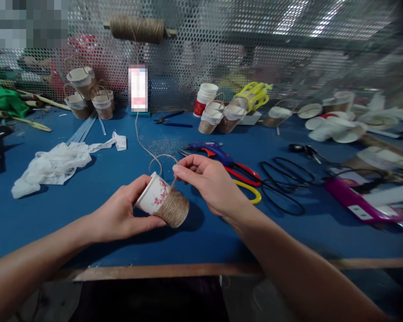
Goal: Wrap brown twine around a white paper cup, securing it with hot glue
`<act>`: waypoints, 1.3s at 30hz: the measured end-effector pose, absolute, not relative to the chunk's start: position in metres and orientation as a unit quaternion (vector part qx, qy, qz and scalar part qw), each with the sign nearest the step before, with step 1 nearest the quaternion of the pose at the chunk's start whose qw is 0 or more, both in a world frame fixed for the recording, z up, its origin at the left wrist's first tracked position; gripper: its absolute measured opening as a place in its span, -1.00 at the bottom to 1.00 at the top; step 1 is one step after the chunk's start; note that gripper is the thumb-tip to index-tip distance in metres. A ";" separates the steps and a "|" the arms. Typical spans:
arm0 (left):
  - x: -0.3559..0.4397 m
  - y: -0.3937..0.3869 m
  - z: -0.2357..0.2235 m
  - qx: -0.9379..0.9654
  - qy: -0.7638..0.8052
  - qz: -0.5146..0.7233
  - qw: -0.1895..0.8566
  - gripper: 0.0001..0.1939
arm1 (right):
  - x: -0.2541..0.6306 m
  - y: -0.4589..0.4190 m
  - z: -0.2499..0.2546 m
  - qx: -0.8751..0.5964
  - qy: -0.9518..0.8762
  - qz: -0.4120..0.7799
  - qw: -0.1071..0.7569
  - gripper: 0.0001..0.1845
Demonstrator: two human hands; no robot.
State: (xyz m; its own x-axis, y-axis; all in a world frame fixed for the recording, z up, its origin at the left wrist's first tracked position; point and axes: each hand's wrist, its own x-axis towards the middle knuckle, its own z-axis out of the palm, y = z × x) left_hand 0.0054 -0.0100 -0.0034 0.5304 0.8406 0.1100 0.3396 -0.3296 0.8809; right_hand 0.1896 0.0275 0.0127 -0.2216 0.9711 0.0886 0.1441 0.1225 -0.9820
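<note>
A white paper cup (152,197) with a red blossom print lies tilted in my left hand (122,210), whose thumb and fingers wrap round it. Brown twine (175,208) is wound closely about the cup's base half. Above the cup, my right hand (210,181) pinches the loose strand between thumb and fingertips. From there the strand (139,138) loops and runs back past the phone, toward the twine spool (137,29) on the mesh wall. Just beyond my right hand lie a blue glue gun (211,150) and scissors with red and yellow handles (250,175).
Crumpled white lace (53,165) lies at left. Twine-wrapped cups (82,82) are stacked behind it. A lit phone (138,89) leans at the back near pliers (173,120). More wrapped cups (211,118) stand back right. A black cable (285,188) and purple power strip (359,201) lie right.
</note>
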 end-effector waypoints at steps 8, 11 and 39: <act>0.005 -0.010 -0.005 0.780 0.377 0.305 0.397 -0.70 | 0.186 0.026 0.011 -0.461 -0.604 0.508 0.406 -0.89; 0.005 -0.010 -0.005 0.785 0.375 0.307 0.386 -0.70 | 0.186 0.026 0.009 -0.455 -0.604 0.516 0.403 -0.88; 0.009 -0.004 -0.010 0.658 0.373 0.379 0.533 -0.49 | 0.184 0.038 -0.006 -0.466 -0.570 0.582 0.345 -0.74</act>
State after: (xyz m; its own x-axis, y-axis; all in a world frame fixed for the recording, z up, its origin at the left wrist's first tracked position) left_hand 0.0093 -0.0045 -0.0105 0.4340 0.8951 0.1022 0.0871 -0.1546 0.9841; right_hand 0.1842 0.0384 -0.0064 -0.3270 0.9331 -0.1494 0.1289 -0.1126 -0.9852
